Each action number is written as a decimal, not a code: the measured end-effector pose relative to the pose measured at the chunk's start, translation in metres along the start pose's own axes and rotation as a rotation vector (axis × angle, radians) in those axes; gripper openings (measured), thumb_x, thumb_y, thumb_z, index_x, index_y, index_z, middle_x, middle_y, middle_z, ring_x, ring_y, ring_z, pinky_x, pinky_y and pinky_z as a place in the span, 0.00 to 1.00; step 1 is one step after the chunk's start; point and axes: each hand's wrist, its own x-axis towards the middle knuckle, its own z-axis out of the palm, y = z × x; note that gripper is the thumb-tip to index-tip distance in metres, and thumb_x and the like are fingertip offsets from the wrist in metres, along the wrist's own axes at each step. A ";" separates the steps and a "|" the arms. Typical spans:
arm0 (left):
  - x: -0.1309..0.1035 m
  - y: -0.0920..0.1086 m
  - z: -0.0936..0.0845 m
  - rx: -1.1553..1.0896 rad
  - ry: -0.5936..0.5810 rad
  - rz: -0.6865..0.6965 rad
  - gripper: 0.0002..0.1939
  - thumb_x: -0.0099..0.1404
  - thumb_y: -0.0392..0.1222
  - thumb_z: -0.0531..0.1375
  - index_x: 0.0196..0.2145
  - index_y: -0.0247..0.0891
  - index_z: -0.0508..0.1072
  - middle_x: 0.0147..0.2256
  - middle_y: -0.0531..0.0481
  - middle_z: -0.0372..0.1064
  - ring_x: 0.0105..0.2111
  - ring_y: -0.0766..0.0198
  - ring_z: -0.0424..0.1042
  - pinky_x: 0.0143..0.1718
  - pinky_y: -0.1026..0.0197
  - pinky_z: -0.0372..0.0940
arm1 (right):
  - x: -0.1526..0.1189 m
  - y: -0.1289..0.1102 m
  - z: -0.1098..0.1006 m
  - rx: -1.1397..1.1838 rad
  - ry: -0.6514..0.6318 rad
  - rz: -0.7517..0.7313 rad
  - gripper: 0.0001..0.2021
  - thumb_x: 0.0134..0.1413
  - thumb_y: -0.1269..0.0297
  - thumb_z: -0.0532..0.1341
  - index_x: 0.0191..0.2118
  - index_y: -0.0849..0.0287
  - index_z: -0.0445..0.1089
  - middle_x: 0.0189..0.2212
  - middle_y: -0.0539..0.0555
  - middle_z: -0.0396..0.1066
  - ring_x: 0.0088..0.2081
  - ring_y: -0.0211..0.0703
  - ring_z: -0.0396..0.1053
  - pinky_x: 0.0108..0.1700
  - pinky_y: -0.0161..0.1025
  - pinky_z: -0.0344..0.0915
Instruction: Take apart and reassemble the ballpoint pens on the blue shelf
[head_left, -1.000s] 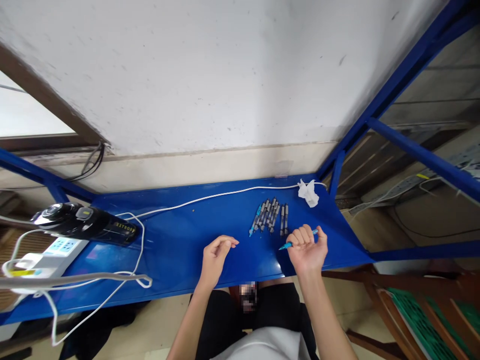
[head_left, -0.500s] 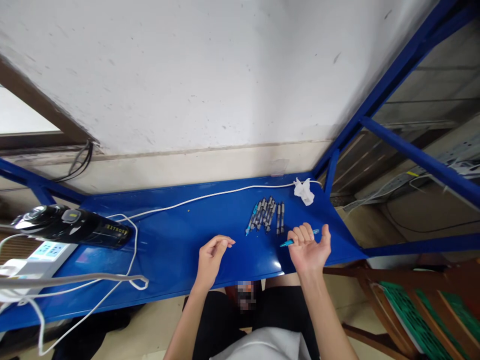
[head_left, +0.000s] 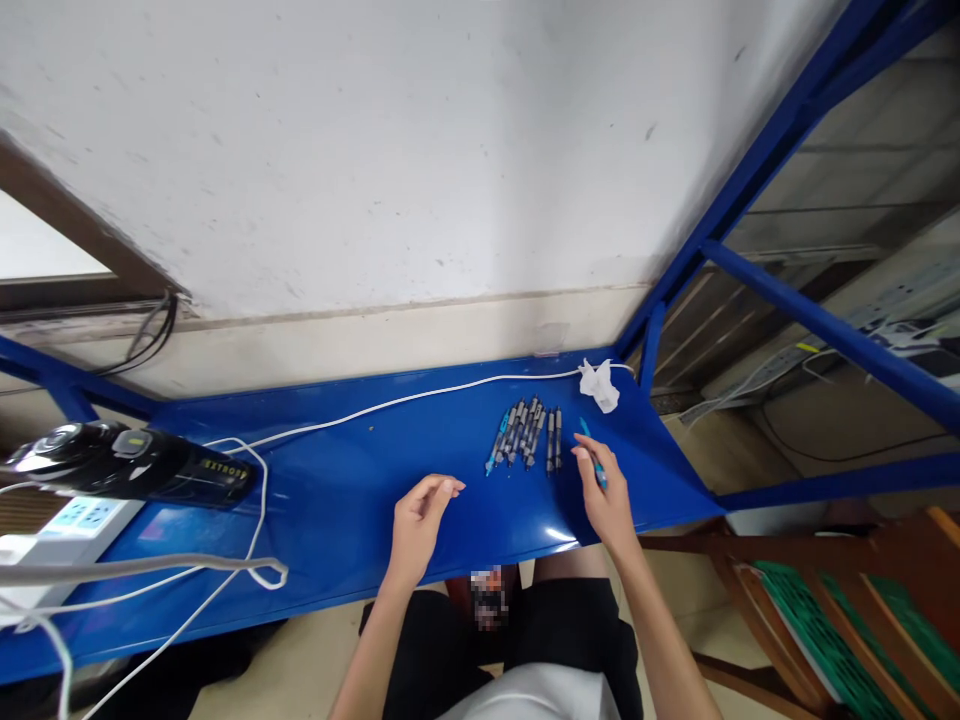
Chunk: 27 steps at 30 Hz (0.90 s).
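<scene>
My right hand (head_left: 606, 495) grips a blue pen (head_left: 601, 474), its tip pointing up and away past the fingers. Left of that hand, two dark grey pens (head_left: 554, 440) lie side by side on the blue table (head_left: 360, 525). Beside them is a cluster of several grey and clear pens (head_left: 521, 432), with another blue pen (head_left: 496, 444) at its left edge. My left hand (head_left: 421, 520) hovers over the table's front, thumb and fingers pressed together, with nothing visible in them.
A crumpled white tissue (head_left: 599, 386) lies at the back right. On the left are a black bottle (head_left: 142, 462) on its side, a white power strip (head_left: 86, 520) and looping white cables (head_left: 259, 500). Blue frame bars (head_left: 840, 325) rise on the right, near a wooden chair (head_left: 795, 610).
My right hand has turned from palm up to palm inward, and the blue pen has swung from lying crosswise to pointing forward. My left hand stays nearly in place.
</scene>
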 end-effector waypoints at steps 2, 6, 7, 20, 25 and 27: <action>0.002 0.002 0.006 0.023 -0.009 0.030 0.16 0.77 0.55 0.65 0.45 0.41 0.84 0.45 0.44 0.84 0.46 0.52 0.82 0.51 0.55 0.75 | 0.006 0.014 -0.003 -0.283 -0.070 -0.120 0.26 0.78 0.43 0.53 0.67 0.52 0.73 0.53 0.63 0.76 0.56 0.62 0.71 0.63 0.63 0.67; 0.021 0.012 0.029 0.201 -0.108 0.233 0.15 0.78 0.52 0.64 0.56 0.46 0.82 0.54 0.43 0.81 0.55 0.50 0.79 0.58 0.50 0.72 | 0.018 0.029 0.003 -0.627 -0.125 -0.220 0.30 0.79 0.43 0.50 0.70 0.56 0.71 0.60 0.71 0.71 0.60 0.70 0.69 0.60 0.67 0.68; 0.031 0.016 0.037 0.248 -0.145 0.302 0.16 0.78 0.52 0.64 0.59 0.47 0.81 0.57 0.43 0.80 0.58 0.49 0.78 0.61 0.49 0.71 | 0.019 0.029 0.007 -0.678 -0.134 -0.236 0.30 0.79 0.43 0.50 0.70 0.56 0.71 0.62 0.72 0.69 0.62 0.72 0.68 0.60 0.68 0.68; 0.114 0.006 0.104 0.755 -0.626 0.718 0.31 0.85 0.54 0.48 0.79 0.44 0.57 0.80 0.43 0.50 0.81 0.50 0.47 0.80 0.40 0.43 | 0.012 0.022 0.046 -0.732 -0.300 -0.355 0.34 0.83 0.56 0.43 0.84 0.63 0.40 0.82 0.66 0.41 0.83 0.60 0.42 0.79 0.62 0.53; 0.101 -0.001 0.100 0.835 -0.558 0.681 0.31 0.86 0.49 0.44 0.80 0.37 0.54 0.80 0.41 0.50 0.81 0.52 0.46 0.80 0.42 0.46 | 0.014 0.021 0.049 -0.705 -0.341 -0.387 0.35 0.84 0.56 0.43 0.84 0.64 0.34 0.83 0.66 0.36 0.83 0.59 0.38 0.80 0.62 0.52; 0.096 -0.001 0.101 0.865 -0.519 0.683 0.31 0.86 0.48 0.43 0.80 0.37 0.55 0.80 0.42 0.50 0.81 0.54 0.46 0.81 0.43 0.47 | 0.014 0.021 0.050 -0.702 -0.354 -0.395 0.35 0.84 0.54 0.43 0.84 0.62 0.32 0.83 0.65 0.34 0.83 0.59 0.37 0.80 0.64 0.52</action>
